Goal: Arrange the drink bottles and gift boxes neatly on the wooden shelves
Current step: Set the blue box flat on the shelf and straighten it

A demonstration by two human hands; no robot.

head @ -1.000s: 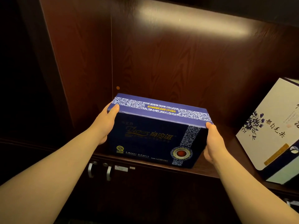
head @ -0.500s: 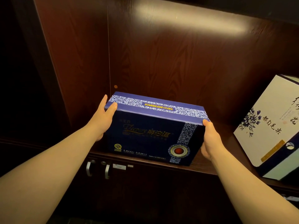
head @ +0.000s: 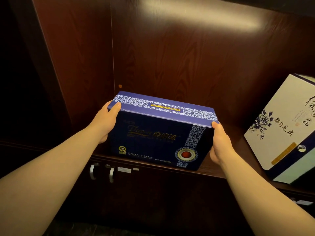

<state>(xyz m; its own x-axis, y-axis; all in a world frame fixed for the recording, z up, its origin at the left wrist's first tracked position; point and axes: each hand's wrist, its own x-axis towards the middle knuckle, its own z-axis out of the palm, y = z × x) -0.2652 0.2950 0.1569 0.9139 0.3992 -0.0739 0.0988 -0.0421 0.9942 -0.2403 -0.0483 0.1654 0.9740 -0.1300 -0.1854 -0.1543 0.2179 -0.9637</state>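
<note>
Dark blue gift box [head: 158, 133] at frame centre, front bottom edge at the wooden shelf [head: 213, 169] lip, long axis left-right. Left hand [head: 106, 122] and right hand [head: 219, 143] clamp its short ends, equally near. White gift box [head: 279, 126] leans at right, apart.

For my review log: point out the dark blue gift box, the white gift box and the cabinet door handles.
dark blue gift box [head: 153, 138]: head view, front face.
white gift box [head: 279, 126]: head view, white front panel.
cabinet door handles [head: 111, 174]: head view, right handle's bar.
</note>
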